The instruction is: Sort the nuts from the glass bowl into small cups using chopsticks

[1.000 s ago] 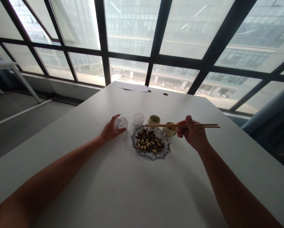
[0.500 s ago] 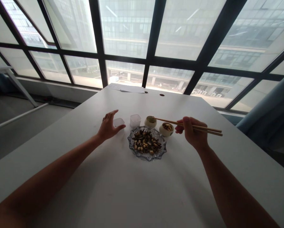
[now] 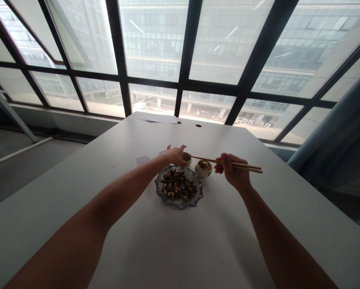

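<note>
My right hand is closed round a pair of wooden chopsticks. The chopstick tips are at the rim of a small cream bowl with a greenish inside. My left hand reaches to the left side of that bowl, fingers apart, with the thumb in front of it; whether it touches the bowl I cannot tell. Beside it, under the chopsticks, stands a second cream bowl holding light-coloured nuts. A scalloped glass dish below my left hand holds dark seeds mixed with pale nuts.
A clear plastic container stands left of the glass dish. Another clear container is mostly hidden behind my left hand. White papers lie at the table's far edge, near two round holes. Windows rise beyond the white table.
My left hand has moved right, from the left clear container over to the cream bowl. My right hand still holds the chopsticks at that bowl. The view has shifted slightly.
</note>
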Demonstrator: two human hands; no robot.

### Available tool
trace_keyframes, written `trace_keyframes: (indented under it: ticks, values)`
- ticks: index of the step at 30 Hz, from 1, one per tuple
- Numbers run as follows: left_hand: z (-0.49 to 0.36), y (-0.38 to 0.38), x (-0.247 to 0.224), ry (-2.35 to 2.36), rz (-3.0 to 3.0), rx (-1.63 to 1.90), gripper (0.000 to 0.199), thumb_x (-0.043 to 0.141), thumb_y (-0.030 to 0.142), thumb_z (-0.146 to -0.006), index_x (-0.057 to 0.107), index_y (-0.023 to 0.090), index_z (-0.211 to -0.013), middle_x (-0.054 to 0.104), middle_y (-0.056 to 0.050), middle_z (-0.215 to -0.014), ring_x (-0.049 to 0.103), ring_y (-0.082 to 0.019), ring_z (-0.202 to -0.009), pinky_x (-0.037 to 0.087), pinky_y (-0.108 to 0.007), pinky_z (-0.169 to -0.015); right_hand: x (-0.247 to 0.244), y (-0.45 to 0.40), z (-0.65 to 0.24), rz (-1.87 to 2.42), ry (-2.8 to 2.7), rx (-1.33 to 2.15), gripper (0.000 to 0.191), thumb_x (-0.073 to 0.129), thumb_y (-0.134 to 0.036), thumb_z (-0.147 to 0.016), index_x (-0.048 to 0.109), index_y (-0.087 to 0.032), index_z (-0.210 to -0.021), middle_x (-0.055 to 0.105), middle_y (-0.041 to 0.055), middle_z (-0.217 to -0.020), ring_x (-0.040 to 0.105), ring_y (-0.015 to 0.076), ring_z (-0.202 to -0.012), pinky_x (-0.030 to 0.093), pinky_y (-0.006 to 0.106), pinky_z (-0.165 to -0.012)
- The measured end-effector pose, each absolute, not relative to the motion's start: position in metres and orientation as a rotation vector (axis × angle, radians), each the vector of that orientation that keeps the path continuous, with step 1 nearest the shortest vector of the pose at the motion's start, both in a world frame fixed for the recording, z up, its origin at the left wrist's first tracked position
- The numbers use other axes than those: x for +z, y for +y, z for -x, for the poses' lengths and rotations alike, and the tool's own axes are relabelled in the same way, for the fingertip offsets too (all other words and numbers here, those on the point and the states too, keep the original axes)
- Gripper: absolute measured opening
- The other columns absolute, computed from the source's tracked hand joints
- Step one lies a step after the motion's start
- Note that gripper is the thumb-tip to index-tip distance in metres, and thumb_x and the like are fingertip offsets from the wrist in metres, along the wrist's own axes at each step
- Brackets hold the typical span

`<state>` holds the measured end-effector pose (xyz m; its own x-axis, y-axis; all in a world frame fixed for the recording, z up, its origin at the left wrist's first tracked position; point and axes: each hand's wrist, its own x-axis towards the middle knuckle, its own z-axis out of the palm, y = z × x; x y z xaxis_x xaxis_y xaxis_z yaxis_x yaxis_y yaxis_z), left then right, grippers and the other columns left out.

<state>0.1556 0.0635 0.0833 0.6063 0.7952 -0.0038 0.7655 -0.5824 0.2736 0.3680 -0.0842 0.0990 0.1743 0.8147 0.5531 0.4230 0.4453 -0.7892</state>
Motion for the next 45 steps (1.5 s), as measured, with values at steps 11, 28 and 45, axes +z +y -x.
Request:
trace_keyframes:
  ticks: [11,28,45]
  values:
    - [-0.159,0.056,0.079,0.959,-2.944,0.551,0.078,0.074,0.032,-0.074,0.044,0.010,-0.142,0.067,-0.016,-0.125,0.062,-0.030,-0.116,0.046,-0.039,-0.103,0.096,-0.082,-0.366,1.125,-1.425,0.324,0.046,0.057,-0.059,-0.091,0.068,-0.018,-0.074,0.065,0.0023,-0.053,0.061,0.0144,-0.043,0.050,0.025,-0.042]
    - [-0.157,0.046,0.091,1.034,-2.663,0.555,0.081,0.075,0.044,-0.072,0.046,0.011,-0.141,0.073,-0.014,-0.114,0.069,-0.029,-0.103,0.054,-0.036,-0.087,0.099,-0.081,-0.365,1.301,-1.515,0.262,0.053,0.053,-0.065,-0.091,0.068,-0.019,-0.071,0.068,0.0049,-0.058,0.065,0.0170,-0.051,0.054,0.027,-0.050]
    - [-0.132,0.042,0.093,1.112,-2.642,0.546,0.066,0.061,0.052,-0.085,0.049,0.016,-0.139,0.058,-0.015,-0.141,0.052,-0.031,-0.132,0.039,-0.046,-0.111,0.126,-0.101,-0.342,1.238,-1.723,0.813,0.055,0.067,-0.069,-0.077,0.067,-0.015,-0.063,0.064,0.0030,-0.050,0.058,0.0115,-0.040,0.046,0.021,-0.038]
